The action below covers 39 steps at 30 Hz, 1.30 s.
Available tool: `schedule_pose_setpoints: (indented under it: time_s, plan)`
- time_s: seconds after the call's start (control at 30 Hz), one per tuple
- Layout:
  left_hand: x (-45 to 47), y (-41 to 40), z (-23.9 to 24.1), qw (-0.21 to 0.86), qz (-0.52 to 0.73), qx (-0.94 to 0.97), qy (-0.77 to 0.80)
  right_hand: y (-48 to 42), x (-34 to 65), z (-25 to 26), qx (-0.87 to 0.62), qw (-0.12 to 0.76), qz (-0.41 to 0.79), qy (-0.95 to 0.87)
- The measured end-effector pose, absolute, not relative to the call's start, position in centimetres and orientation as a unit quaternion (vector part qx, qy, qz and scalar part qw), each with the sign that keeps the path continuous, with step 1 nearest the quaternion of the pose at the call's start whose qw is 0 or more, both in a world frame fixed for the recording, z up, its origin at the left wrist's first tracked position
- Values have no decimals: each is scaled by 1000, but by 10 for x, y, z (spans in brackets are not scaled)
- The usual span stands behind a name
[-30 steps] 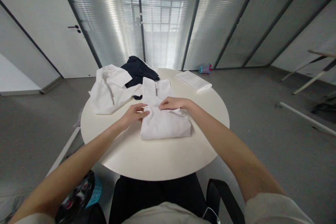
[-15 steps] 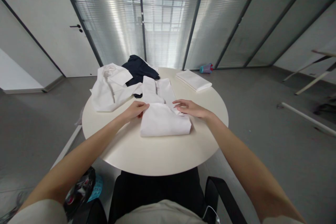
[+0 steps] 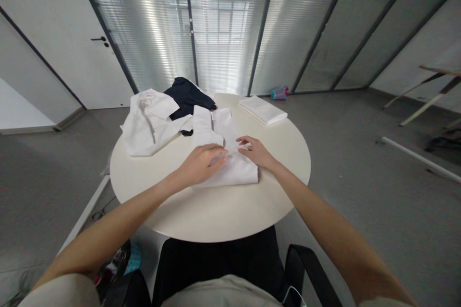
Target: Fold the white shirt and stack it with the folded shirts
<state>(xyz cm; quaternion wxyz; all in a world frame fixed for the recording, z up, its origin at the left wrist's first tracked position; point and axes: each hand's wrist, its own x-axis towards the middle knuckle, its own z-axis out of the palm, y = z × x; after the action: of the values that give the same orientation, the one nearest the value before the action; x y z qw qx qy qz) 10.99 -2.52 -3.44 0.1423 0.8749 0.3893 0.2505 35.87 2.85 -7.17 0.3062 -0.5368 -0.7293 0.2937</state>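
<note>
A partly folded white garment (image 3: 234, 172) lies on the round table in front of me, its lower part turned up into a flat panel. Over the left side of that panel reaches my left hand (image 3: 203, 163), fingers stretched out and apart. My right hand (image 3: 255, 151) rests at the panel's upper right edge, fingers spread and slightly curled on the cloth. Both hands are open. Whether the left fingertips press on the fabric or hover just above it I cannot tell.
On the round table (image 3: 162, 216) sit a rumpled white garment (image 3: 144, 129), a dark navy garment (image 3: 187, 96) and a folded white cloth (image 3: 262, 109). A small basket (image 3: 280, 93) stands on the floor beyond. Chair armrests (image 3: 306, 264) flank my lap.
My left hand has left the garment's left edge and moved right across the folded panel, its fingers opening. My right hand stays near the same spot. The view has shifted slightly.
</note>
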Motion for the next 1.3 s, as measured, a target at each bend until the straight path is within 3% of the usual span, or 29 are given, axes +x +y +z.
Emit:
schedule_pose_setpoints:
  time_s: [0.1,0.2,0.3,0.43,0.6,0.73,0.87,1.03,1.17,1.3]
  plan:
    - [122,-36,-49,99,180,901,382,15,353,-60,-577,325,161,-732]
    - [123,-38,-70,78,168,893,411,-11,340,-46,-516,353,53,-778]
    - [120,-39,-86,68,175,879,439,-32,327,-50,-427,260,45,-865]
    - [115,-41,-96,63,157,858,485,-37,331,-78,-440,124,76,-886]
    - [96,-39,-94,81,139,859,486,-34,349,-90,-460,86,85,-880]
    - [83,-6,-71,104,154,865,467,-37,349,-86,-459,88,83,-880]
    - [95,51,-50,47,191,863,465,-42,346,-87,-463,99,78,-877]
    - [125,86,-61,86,135,913,376,-32,351,-75,-451,165,66,-875]
    - [133,82,-81,81,93,937,328,44,347,-47,-468,275,52,-838]
    - [131,79,-89,57,98,940,322,163,322,-32,-475,276,56,-834]
